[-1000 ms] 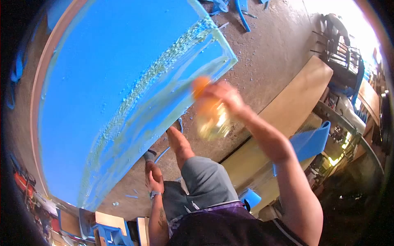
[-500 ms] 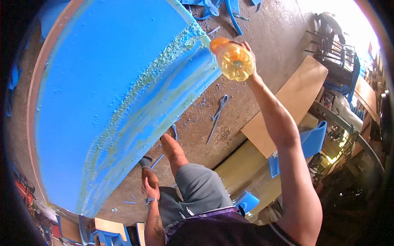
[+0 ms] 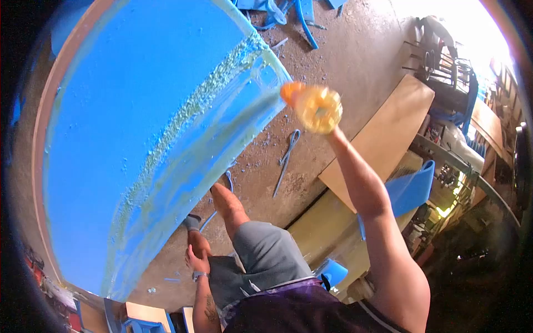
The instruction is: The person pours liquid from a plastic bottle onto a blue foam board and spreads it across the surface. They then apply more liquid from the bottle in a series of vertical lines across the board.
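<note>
A clear bottle with yellow liquid (image 3: 320, 110) and an orange end is in my right hand (image 3: 332, 133), mostly hidden behind it. The bottle is tilted beside the right edge of a large blue board (image 3: 127, 83). Whitish-green crumbs (image 3: 202, 94) run in a curved band along the board, and smeared wet streaks cover the strip near its edge. My left hand (image 3: 197, 263), with a watch at the wrist, hangs beside my leg, holding nothing, its fingers loosely apart.
Blue offcuts (image 3: 272, 12) and a looped blue strip (image 3: 287, 161) lie on the concrete floor (image 3: 361, 66). At the right are a plywood sheet (image 3: 383, 133), a curved blue piece (image 3: 411, 188) and a cluttered rack (image 3: 438, 61).
The bottle and my right hand have moved down in the view, along the board's edge. The crumbs and streaks near the upper corner look more spread. My left hand has shifted slightly left.
</note>
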A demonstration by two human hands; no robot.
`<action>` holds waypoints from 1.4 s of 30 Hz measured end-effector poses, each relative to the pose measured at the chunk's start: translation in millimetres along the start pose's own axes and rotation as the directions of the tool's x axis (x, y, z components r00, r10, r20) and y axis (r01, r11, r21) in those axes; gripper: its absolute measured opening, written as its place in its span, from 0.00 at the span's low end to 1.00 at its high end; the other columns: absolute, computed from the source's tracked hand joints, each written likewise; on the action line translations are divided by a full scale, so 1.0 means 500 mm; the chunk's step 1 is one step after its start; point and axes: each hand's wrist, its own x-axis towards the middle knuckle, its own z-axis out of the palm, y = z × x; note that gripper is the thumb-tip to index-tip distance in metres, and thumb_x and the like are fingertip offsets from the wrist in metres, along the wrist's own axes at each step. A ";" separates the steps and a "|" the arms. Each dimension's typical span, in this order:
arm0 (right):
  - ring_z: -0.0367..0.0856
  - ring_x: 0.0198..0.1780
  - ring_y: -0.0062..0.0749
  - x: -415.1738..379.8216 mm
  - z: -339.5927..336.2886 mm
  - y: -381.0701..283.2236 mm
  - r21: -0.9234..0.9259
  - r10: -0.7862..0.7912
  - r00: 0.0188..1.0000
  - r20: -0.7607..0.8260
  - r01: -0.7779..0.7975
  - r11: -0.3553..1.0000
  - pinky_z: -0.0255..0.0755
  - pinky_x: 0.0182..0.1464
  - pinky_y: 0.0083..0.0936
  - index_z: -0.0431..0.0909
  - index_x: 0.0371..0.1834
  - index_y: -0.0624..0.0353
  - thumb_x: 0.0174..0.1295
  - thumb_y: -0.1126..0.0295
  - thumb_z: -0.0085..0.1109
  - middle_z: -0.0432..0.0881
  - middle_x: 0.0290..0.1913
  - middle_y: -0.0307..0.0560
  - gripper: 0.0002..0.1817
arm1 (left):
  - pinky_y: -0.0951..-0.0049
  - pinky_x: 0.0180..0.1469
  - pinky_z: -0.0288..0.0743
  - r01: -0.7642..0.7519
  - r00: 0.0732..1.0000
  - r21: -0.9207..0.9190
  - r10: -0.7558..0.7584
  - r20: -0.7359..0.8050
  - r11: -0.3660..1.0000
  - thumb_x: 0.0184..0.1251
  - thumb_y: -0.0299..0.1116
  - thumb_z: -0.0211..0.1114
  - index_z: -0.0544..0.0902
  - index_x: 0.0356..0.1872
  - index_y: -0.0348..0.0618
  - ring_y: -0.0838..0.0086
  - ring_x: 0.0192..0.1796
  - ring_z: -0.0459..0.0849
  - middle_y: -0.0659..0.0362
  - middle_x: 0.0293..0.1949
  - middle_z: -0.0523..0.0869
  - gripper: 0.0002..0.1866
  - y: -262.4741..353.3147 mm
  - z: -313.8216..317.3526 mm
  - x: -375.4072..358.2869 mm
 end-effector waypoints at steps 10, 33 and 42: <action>0.77 0.51 0.33 -0.100 -0.056 -0.009 -0.968 -0.374 0.924 -0.079 0.019 0.251 0.70 0.51 0.28 0.76 0.48 0.58 0.53 0.70 0.64 0.80 0.49 0.48 0.18 | 0.56 0.60 0.63 -0.046 0.996 -0.070 0.040 -0.083 0.996 0.54 0.43 0.68 0.66 0.59 0.39 0.48 0.59 0.69 0.43 0.57 0.71 0.34 -0.026 -0.005 -0.021; 0.68 0.61 0.49 -1.146 0.875 0.258 -0.310 0.168 0.277 0.946 0.622 0.719 0.64 0.61 0.36 0.73 0.51 0.64 0.39 0.59 0.69 0.73 0.56 0.58 0.34 | 0.51 0.65 0.56 -0.887 0.353 -0.334 0.001 -0.936 0.318 0.42 0.55 0.74 0.68 0.59 0.38 0.51 0.63 0.65 0.46 0.59 0.70 0.45 -0.205 -0.466 -0.476; 0.72 0.59 0.46 -1.341 1.081 0.452 -0.363 0.376 0.117 0.919 0.621 0.695 0.63 0.62 0.44 0.66 0.59 0.59 0.38 0.39 0.66 0.75 0.56 0.50 0.47 | 0.54 0.57 0.68 -0.898 0.245 -0.153 0.181 -0.952 0.412 0.43 0.51 0.74 0.76 0.50 0.41 0.54 0.55 0.75 0.52 0.50 0.79 0.34 -0.583 -0.580 -0.483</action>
